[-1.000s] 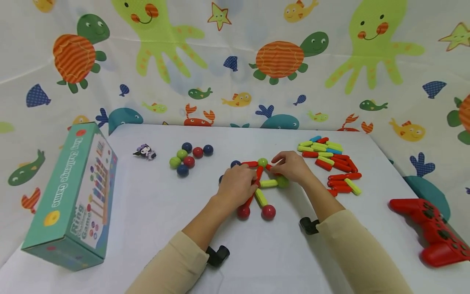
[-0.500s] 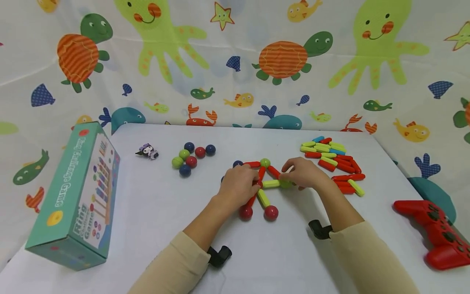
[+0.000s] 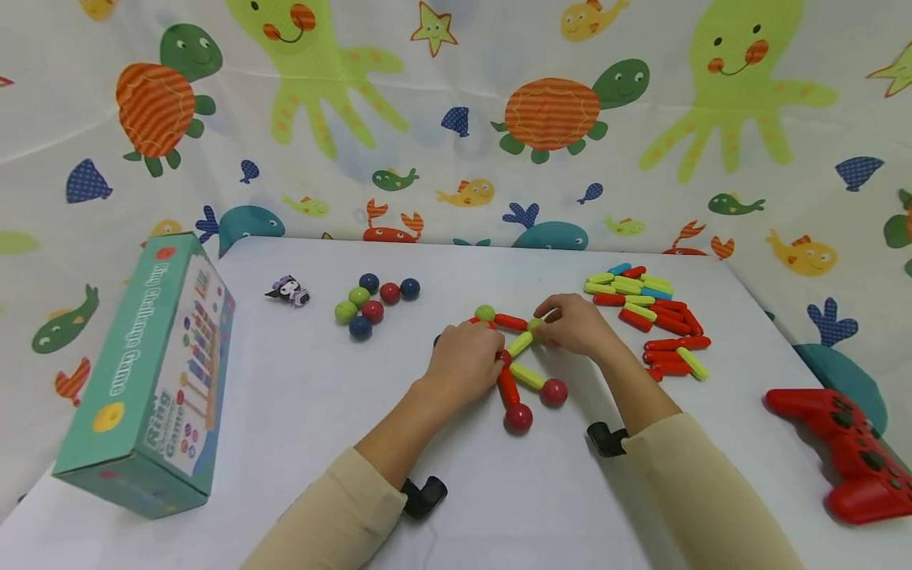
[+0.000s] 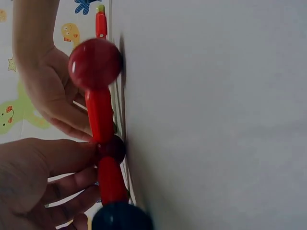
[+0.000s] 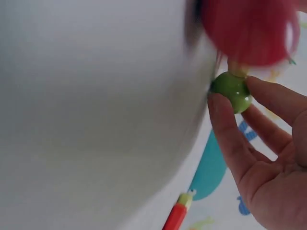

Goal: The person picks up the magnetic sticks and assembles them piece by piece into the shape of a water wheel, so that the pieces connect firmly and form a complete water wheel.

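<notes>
A wheel-like shape of red and yellow-green sticks joined by balls lies on the table. At its hub, my left hand (image 3: 465,366) pinches a small red ball (image 4: 113,149); the shape's left part is hidden behind that hand. My right hand (image 3: 575,323) holds a green ball (image 5: 232,91) on the right side between thumb and fingers. Another green ball (image 3: 484,313) sits at the top, with a red stick (image 3: 511,321) running from it to the held one. Two red balls end the near spokes, one nearest me (image 3: 518,418) and one to its right (image 3: 553,393).
Loose blue, red and green balls (image 3: 373,311) lie back left beside a small figurine (image 3: 289,290). Several loose sticks (image 3: 666,317) are piled right. A green game box (image 3: 142,380) stands at the left, a red game controller (image 3: 844,459) at the right edge.
The shape has turned counterclockwise about its hub: the near red balls moved right, the top green ball left. The right hand moved back from the joint, then took hold of the green ball.
</notes>
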Demonstrator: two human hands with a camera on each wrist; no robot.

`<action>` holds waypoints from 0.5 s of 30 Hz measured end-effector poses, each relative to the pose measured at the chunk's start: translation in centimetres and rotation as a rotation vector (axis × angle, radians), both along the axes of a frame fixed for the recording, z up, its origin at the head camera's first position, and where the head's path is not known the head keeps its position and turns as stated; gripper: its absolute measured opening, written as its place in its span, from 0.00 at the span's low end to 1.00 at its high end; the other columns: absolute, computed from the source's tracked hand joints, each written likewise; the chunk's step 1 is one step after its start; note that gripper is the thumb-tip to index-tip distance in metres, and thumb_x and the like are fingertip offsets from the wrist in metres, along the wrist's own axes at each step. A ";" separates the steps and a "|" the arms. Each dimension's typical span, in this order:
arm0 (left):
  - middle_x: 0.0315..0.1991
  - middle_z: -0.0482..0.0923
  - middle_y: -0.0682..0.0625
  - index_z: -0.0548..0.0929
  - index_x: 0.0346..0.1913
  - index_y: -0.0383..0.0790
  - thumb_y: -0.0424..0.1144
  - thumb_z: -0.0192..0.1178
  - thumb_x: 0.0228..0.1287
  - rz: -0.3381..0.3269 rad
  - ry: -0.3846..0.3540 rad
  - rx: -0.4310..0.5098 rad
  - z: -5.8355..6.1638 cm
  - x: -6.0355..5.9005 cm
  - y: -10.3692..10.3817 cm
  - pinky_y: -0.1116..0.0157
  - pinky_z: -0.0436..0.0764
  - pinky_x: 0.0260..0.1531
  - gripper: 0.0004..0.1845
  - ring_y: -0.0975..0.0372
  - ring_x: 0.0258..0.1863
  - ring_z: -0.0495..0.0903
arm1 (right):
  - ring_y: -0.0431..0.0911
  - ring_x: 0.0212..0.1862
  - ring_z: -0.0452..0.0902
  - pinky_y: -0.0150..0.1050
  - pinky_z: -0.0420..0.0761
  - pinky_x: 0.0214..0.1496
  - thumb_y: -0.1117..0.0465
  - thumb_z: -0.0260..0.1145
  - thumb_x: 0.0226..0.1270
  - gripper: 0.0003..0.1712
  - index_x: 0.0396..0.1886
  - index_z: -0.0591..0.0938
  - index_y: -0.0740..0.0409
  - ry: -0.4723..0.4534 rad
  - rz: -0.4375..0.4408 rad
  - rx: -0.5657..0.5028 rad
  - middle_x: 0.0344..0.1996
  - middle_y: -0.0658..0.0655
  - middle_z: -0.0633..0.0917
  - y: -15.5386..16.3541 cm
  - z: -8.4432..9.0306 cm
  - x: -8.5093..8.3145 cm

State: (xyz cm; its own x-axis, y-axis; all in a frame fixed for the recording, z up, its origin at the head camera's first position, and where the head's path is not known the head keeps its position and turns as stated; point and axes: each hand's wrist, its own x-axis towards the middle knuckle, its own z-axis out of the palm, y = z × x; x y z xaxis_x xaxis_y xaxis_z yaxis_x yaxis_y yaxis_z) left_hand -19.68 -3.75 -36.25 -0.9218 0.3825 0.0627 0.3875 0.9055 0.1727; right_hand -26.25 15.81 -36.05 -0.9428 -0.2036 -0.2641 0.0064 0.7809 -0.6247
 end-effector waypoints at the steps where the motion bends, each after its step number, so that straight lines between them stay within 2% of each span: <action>1: 0.30 0.84 0.53 0.91 0.43 0.44 0.44 0.68 0.69 -0.007 0.003 0.005 0.0 -0.1 0.1 0.65 0.79 0.34 0.08 0.61 0.33 0.78 | 0.53 0.46 0.84 0.39 0.86 0.50 0.56 0.69 0.71 0.23 0.63 0.80 0.58 0.004 -0.002 -0.008 0.57 0.65 0.84 -0.2 -0.1 -0.2; 4: 0.30 0.83 0.54 0.91 0.42 0.44 0.44 0.68 0.69 -0.030 0.011 0.012 -0.1 -0.5 0.3 0.65 0.79 0.35 0.08 0.61 0.32 0.77 | 0.55 0.51 0.85 0.44 0.87 0.55 0.56 0.67 0.72 0.26 0.67 0.77 0.55 0.007 0.009 -0.032 0.61 0.65 0.83 -0.5 0.0 -0.7; 7: 0.36 0.86 0.53 0.91 0.46 0.45 0.44 0.68 0.69 -0.042 -0.006 0.040 -0.3 -0.9 0.5 0.65 0.81 0.39 0.09 0.61 0.36 0.79 | 0.56 0.54 0.84 0.48 0.86 0.58 0.56 0.66 0.74 0.27 0.70 0.76 0.54 0.006 0.038 -0.062 0.63 0.64 0.81 -0.1 0.4 -0.7; 10: 0.41 0.87 0.52 0.92 0.50 0.45 0.43 0.68 0.69 -0.040 -0.039 0.090 -0.6 -1.1 0.3 0.65 0.82 0.42 0.11 0.61 0.41 0.79 | 0.56 0.54 0.84 0.48 0.86 0.57 0.57 0.65 0.75 0.25 0.68 0.78 0.55 0.033 0.078 -0.064 0.61 0.64 0.82 1.5 1.1 -0.3; 12: 0.42 0.86 0.51 0.92 0.50 0.45 0.42 0.68 0.69 -0.037 -0.055 0.121 -0.7 -1.2 0.2 0.65 0.82 0.43 0.11 0.61 0.42 0.79 | 0.55 0.53 0.83 0.46 0.87 0.53 0.58 0.66 0.74 0.23 0.66 0.80 0.56 0.050 0.102 -0.037 0.58 0.62 0.84 3.2 1.9 0.1; 15: 0.42 0.85 0.50 0.92 0.50 0.44 0.41 0.69 0.69 -0.031 -0.068 0.152 -0.6 -1.1 -0.1 0.65 0.83 0.41 0.11 0.60 0.42 0.79 | 0.55 0.51 0.82 0.44 0.87 0.48 0.60 0.67 0.73 0.20 0.62 0.82 0.58 0.065 0.133 0.061 0.53 0.62 0.85 6.2 3.0 1.1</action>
